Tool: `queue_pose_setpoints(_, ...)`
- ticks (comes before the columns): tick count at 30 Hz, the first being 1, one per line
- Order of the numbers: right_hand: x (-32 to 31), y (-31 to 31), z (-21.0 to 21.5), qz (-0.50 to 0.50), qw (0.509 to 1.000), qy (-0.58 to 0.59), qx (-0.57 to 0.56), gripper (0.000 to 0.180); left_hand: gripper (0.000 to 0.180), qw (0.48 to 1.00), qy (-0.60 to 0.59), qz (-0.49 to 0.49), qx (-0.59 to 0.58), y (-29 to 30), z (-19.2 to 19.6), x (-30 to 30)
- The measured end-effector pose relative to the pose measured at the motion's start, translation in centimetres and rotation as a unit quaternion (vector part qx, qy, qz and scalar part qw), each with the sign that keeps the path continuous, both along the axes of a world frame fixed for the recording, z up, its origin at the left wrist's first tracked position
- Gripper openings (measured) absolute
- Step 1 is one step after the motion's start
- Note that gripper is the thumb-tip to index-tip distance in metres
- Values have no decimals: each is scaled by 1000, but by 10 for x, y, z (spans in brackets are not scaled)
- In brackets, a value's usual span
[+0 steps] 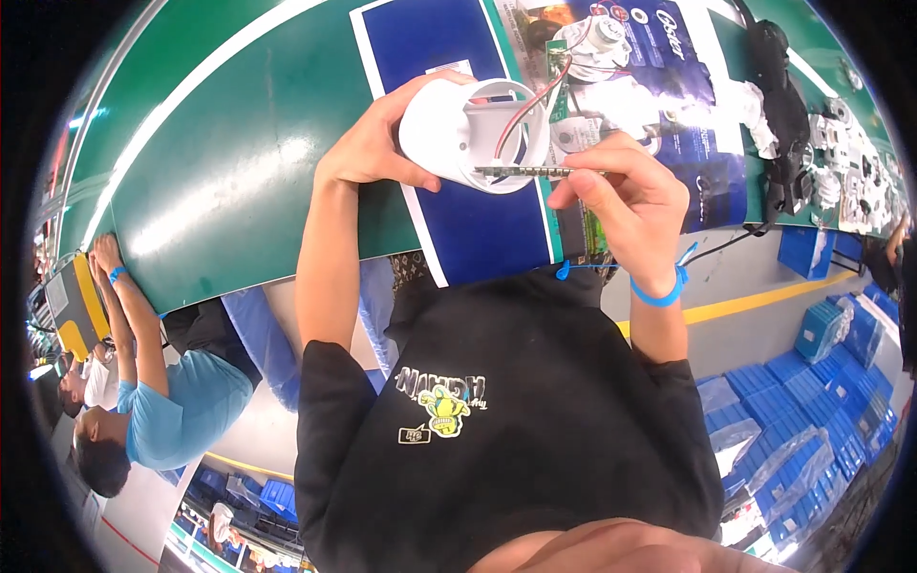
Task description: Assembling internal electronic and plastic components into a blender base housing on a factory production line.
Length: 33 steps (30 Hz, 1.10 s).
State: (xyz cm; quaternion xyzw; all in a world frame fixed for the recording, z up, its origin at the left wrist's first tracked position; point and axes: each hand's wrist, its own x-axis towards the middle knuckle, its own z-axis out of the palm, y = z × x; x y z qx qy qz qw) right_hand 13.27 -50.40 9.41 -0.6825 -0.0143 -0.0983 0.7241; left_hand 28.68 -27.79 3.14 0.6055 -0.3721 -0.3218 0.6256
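My left hand (374, 143) is wrapped round a white cylindrical plastic housing (435, 124), its open end turned to the right. Between the thumb and fingers of my right hand (630, 196) is a narrow circuit board (525, 172), seen nearly edge-on across the housing's mouth. Red and dark wires (523, 113) run from near the board up toward a white round part (602, 43). A small green circuit board (557, 62) lies close to that part. Whether the held board touches the housing's rim, I cannot tell.
Beneath my hands, a blue mat with white edges (487, 234) covers part of the green table (229, 172). Printed sheets (721, 196) lie to the right. Farther right are a black cable bundle (772, 105) and several white parts (841, 158). A co-worker in blue (191, 406) is at the left.
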Motion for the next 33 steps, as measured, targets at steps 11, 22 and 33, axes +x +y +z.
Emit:
queue_pose_setpoints(11,-7,8,10,-50,991,-13,-125,11,93,999,-38,-17,-16,-1,0,3)
queue_pose_setpoints(22,-11,11,11,-75,992,15,-103,10,94,998,-64,-19,-8,-3,0,5)
queue_pose_setpoints(33,-14,12,7,-89,989,-6,-121,12,94,998,-58,-25,-12,-4,0,4)
